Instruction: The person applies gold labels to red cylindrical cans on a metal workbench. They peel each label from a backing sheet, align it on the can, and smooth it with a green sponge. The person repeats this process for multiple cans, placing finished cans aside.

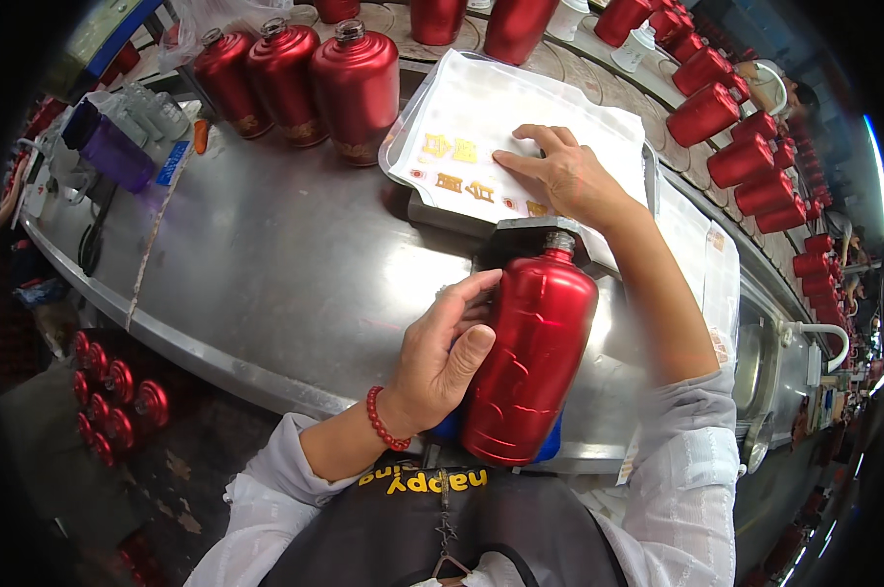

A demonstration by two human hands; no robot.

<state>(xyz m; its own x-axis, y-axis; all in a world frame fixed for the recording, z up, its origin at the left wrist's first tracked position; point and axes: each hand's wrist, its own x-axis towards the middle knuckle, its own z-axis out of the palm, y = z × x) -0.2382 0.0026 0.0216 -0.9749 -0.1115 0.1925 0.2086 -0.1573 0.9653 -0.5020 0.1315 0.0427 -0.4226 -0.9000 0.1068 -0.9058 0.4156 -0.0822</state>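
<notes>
A glossy red bottle [535, 362] with a clear threaded glass neck lies tilted in front of me, its neck pointing away. Beneath it, parts of a blue support show at its lower sides. My left hand [432, 357] is against the bottle's left side, index fingertip at its shoulder and thumb apart; its other fingers are partly hidden. Farther off, my right hand [574, 181] reaches over a white sheet [520, 93] printed with gold characters and small red marks. Its fingers are spread, with thumb and fingertips at the sheet, which lies on a shallow tray [442, 217].
Several red bottles [354, 93] stand at the far left of the metal table [305, 284]. A purple bottle [107, 147] and an orange marker-like object [200, 136] are further left. A conveyor [647, 108] carrying red bottles curves along the right. More red bottles [109, 401] sit below the table's left edge.
</notes>
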